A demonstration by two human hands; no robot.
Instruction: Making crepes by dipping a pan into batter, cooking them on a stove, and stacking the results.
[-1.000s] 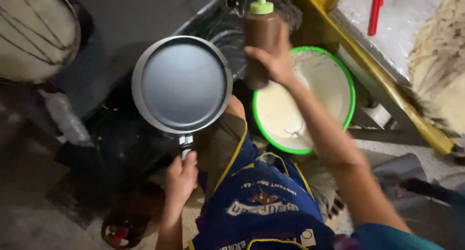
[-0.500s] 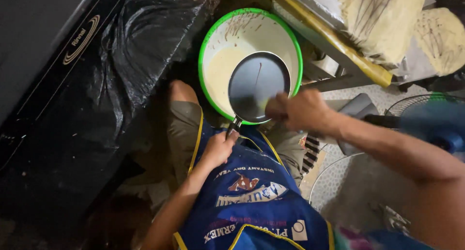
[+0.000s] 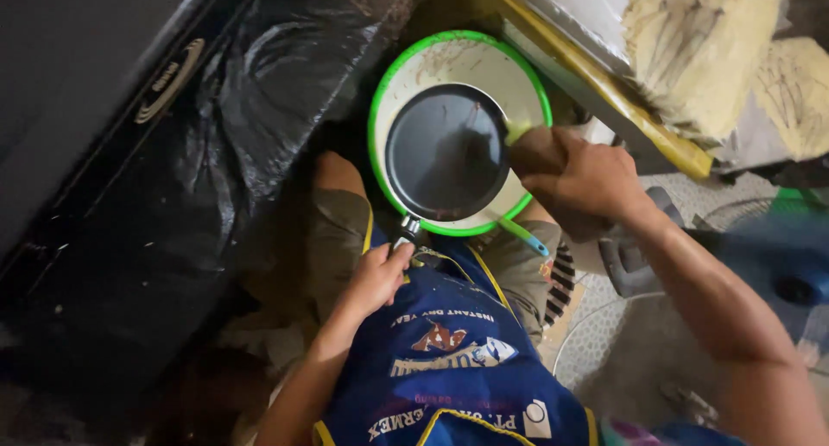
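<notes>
My left hand (image 3: 377, 278) grips the handle of a dark round frying pan (image 3: 445, 152), held level over a green-rimmed bowl (image 3: 406, 75) of pale batter. My right hand (image 3: 583, 177) is closed on a brown squeeze bottle (image 3: 533, 150) with a green tip, tipped sideways so its nozzle points at the pan's right edge. Thin brown streaks lie on the pan's surface. A green and blue ladle handle (image 3: 522, 235) sticks out from under the pan at the bowl's near rim.
A black plastic sheet (image 3: 199, 178) covers the surface at left. A yellow-edged table (image 3: 604, 83) holding pale thin crepes (image 3: 691, 49) runs along the upper right. A blue apron (image 3: 449, 360) covers my lap. A blue fan (image 3: 777, 256) stands at right.
The pan has swung from the left over to above the bowl. The squeeze bottle went from upright to tipped at the pan, and brown streaks now show on the pan.
</notes>
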